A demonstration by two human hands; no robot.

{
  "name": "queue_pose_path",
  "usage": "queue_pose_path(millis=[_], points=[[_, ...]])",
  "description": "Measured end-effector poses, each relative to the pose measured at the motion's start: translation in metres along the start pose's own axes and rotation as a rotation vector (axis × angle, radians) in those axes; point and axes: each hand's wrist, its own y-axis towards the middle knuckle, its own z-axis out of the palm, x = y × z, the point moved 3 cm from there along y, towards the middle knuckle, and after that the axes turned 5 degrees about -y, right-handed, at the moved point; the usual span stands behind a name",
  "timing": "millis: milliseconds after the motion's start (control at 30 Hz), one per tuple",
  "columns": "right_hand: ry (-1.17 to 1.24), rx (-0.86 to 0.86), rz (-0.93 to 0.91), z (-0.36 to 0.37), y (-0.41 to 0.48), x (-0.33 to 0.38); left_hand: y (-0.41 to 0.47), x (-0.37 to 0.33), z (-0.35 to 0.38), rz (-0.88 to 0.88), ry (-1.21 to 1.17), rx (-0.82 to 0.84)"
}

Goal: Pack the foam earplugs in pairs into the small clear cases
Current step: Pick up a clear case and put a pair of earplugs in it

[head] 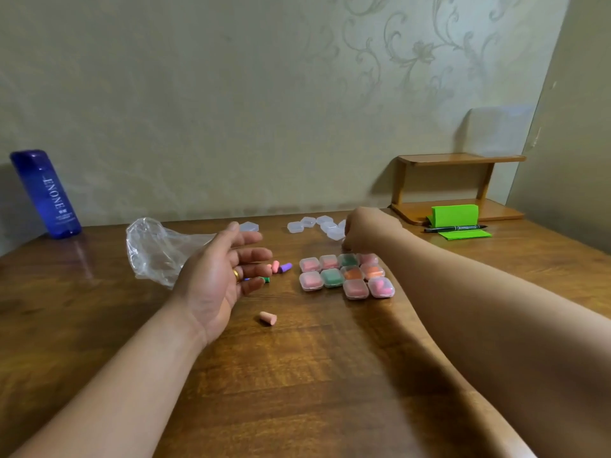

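Fingers (254, 254) of the left hand (211, 282) are standing wide, holding nothing, w/ loose earplugs (284, 268) lying just at their tips, long axes approx. across, so L is nearer, while right hand (367, 230) is sitting curled by empty cases (309, 223), grip not visible.

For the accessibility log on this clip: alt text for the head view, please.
A person's right hand curls its fingers at the far edge of a block of filled small clear plastic cases on a brown wooden table, while the open left hand hovers by loose coloured foam earplugs. Empty clear cases lie behind.
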Motion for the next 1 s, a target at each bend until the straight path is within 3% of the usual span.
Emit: queue_pose_path(millis=[167,300,367,533,1000], points=[[0.035,-0.029,-0.027,-0.002,-0.009,0.006,-0.002,-0.001,-0.001,-0.006,-0.012,0.0],[0.463,-0.115,-0.138,-0.025,-0.034,0.028,-0.005,-0.004,0.002,0.032,0.01,-0.005],[0.699,-0.116,-0.183,-0.037,-0.056,0.043,-0.005,-0.005,0.003,0.127,0.144,-0.019],[1.008,0.054,-0.241,-0.041,-0.11,0.074,-0.007,-0.004,0.003,0.296,0.376,0.044],[1.212,0.152,-0.38,-0.019,-0.121,0.071,-0.014,-0.003,0.007,0.216,0.214,0.171]])
